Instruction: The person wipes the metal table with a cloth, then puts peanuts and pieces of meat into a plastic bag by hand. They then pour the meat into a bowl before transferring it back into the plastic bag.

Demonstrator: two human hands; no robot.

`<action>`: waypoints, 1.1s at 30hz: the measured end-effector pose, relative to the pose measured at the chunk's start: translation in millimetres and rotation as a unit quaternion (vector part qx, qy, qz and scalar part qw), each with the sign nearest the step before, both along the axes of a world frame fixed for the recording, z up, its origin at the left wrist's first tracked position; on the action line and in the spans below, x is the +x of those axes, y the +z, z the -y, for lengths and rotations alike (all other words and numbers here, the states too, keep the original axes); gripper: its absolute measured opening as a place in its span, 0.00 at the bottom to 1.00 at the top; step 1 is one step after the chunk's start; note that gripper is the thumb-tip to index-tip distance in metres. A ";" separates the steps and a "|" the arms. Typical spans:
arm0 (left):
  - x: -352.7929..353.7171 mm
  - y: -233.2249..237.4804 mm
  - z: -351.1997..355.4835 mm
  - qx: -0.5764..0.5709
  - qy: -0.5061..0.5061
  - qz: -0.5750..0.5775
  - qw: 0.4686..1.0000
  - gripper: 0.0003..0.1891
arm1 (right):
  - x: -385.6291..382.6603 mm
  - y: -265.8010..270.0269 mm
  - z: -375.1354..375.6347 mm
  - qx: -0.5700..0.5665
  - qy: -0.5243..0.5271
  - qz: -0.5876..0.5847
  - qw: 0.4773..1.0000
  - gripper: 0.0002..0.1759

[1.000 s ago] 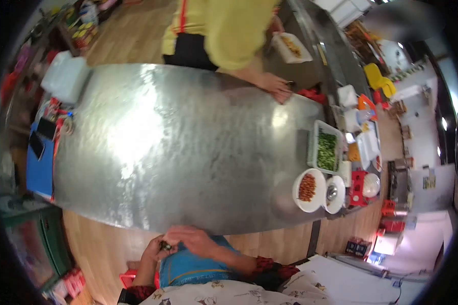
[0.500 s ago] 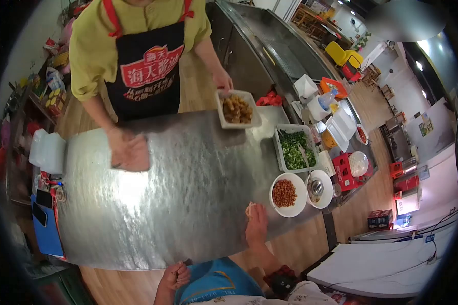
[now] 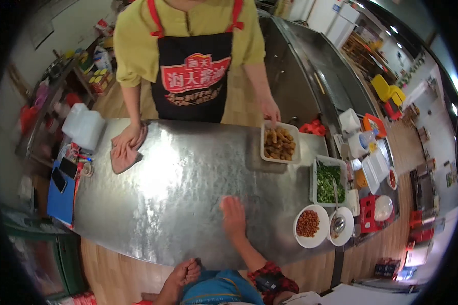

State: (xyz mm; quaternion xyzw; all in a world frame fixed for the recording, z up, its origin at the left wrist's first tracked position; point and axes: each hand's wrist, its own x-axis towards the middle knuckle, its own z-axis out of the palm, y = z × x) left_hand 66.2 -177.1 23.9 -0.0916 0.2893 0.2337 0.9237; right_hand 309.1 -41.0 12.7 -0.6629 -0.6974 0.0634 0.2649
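My right hand (image 3: pixel 233 219) lies palm down on the steel table (image 3: pixel 188 213), fingers pressed together. Something pinkish shows at its fingertips, too small to make out. My left hand (image 3: pixel 187 273) is a closed fist at the table's near edge; whatever it may hold is hidden. Across the table, a co-worker's one hand (image 3: pixel 129 138) presses on a pink cloth (image 3: pixel 123 160). Their other hand (image 3: pixel 269 110) grips the rim of a white tray (image 3: pixel 296 152) of brown food pieces (image 3: pixel 279 145).
Right of my hand stand a bowl of peanuts (image 3: pixel 308 223), a bowl with a spoon (image 3: pixel 347 235) and a tray of chopped greens (image 3: pixel 328 182). White containers (image 3: pixel 82 127), two phones (image 3: pixel 59 180) and a blue folder (image 3: pixel 61 202) occupy the left end.
My right hand has slid left and farther across the table. The co-worker's tray has come down to the tabletop, and their cloth hand has shifted left. The camera view has shifted too.
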 end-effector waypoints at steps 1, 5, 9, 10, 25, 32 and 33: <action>-0.2 2.1 -1.8 0.015 0.000 0.008 1.000 0.22 | -14.2 1.9 5.2 -0.010 0.060 -0.018 0.998 0.27; -3.3 25.7 -12.3 0.027 0.006 -0.064 0.998 0.23 | -60.3 10.4 30.7 -0.062 0.190 -0.069 0.977 0.32; -22.4 8.0 -6.1 0.010 0.039 -0.045 0.998 0.23 | -57.6 -10.3 33.0 -0.100 0.279 -0.071 0.952 0.26; -28.3 8.1 -6.0 0.018 0.048 -0.029 0.998 0.23 | -46.1 -20.2 31.3 -0.097 0.279 -0.091 0.951 0.23; -97.7 0.0 3.1 0.039 0.065 -0.047 0.996 0.23 | -167.5 -11.9 -6.8 -0.089 0.282 -0.218 0.930 0.24; -103.4 5.4 -40.3 0.051 -0.011 -0.029 0.998 0.25 | -108.8 13.1 98.7 -0.134 0.273 -0.116 0.946 0.30; -101.4 3.0 -46.0 0.056 -0.022 -0.027 0.998 0.25 | -92.9 8.5 110.9 -0.126 0.231 -0.109 0.959 0.29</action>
